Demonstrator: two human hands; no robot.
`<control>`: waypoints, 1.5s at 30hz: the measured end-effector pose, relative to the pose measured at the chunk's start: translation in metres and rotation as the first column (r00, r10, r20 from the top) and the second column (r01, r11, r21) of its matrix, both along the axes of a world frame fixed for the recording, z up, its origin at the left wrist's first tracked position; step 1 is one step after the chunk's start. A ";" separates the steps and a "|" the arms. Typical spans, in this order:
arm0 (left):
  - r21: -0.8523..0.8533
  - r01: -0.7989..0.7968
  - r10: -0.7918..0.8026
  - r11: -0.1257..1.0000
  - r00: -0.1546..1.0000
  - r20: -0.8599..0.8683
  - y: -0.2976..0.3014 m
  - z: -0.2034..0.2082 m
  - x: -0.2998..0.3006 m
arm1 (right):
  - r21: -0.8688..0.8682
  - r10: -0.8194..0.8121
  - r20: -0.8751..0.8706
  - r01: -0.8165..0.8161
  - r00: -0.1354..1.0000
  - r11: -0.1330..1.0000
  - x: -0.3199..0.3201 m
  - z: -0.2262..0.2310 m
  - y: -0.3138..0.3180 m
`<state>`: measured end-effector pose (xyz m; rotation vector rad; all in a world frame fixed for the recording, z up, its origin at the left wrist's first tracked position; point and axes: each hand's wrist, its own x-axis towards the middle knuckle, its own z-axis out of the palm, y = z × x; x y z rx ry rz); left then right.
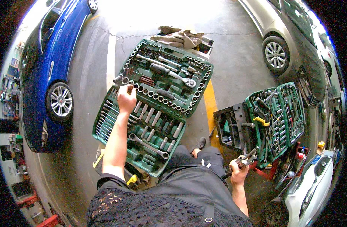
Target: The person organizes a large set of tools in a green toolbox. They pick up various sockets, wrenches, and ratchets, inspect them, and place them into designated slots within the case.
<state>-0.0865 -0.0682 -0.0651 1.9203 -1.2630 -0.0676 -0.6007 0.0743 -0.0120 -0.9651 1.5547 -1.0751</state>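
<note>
- Find the green tool case (133, 153) opened out in two halves just ahead of the body, much of its racking filled.
- Placing the left hand (127, 100) at the left end of the socket row (150, 93), along the near edge of the green tool case's upper half; bending the fingers inward, close together. Cannot tell whether pinching a socket.
- Gripping a bundle of metal tools (249, 157) in the right hand (239, 174), to the right of the green tool case's lower half; wrapping the fingers closed around it.
- Judging as done: socket row largely filled, ratchet (162, 70) laid in the upper half, deep sockets (156, 118), slim wrenches (109, 119) and ring wrench (149, 146) laid in the lower half.
- Judging as left: some recesses without tools in both halves, and the bundle not yet put down. Cannot tell whether matching any recess.
- Notice also, well right of the green tool case, a second green case (275, 156), crowded with loose, crossed tools; probably needing more sorting.
</note>
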 end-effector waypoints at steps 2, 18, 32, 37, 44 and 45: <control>-0.029 0.011 -0.012 1.000 0.999 -0.039 0.015 -0.006 -0.011 | -0.012 0.080 0.037 -0.080 0.996 0.997 0.004 0.008 -0.022; 0.111 0.124 -0.033 0.986 0.801 -0.598 -0.003 0.077 -0.197 | 0.158 0.339 0.569 -0.505 0.749 0.849 0.056 -0.008 -0.284; -0.183 0.506 -0.159 0.843 -0.090 -0.983 -0.126 0.060 -0.250 | 0.139 0.605 0.711 -0.915 0.359 0.379 0.121 0.012 -0.325; -0.213 0.332 -0.180 0.919 -0.127 -0.975 -0.092 0.045 -0.248 | 0.110 0.805 0.512 -0.952 0.301 0.286 0.132 -0.011 -0.312; -0.323 0.005 -0.318 0.946 -0.161 -0.934 -0.044 0.038 -0.240 | 0.220 0.944 0.317 -0.975 0.091 0.020 0.165 0.030 -0.293; -0.318 -0.051 -0.322 0.947 -0.170 -0.931 -0.037 0.035 -0.238 | 0.214 0.944 0.321 -0.977 0.078 0.008 0.169 0.037 -0.289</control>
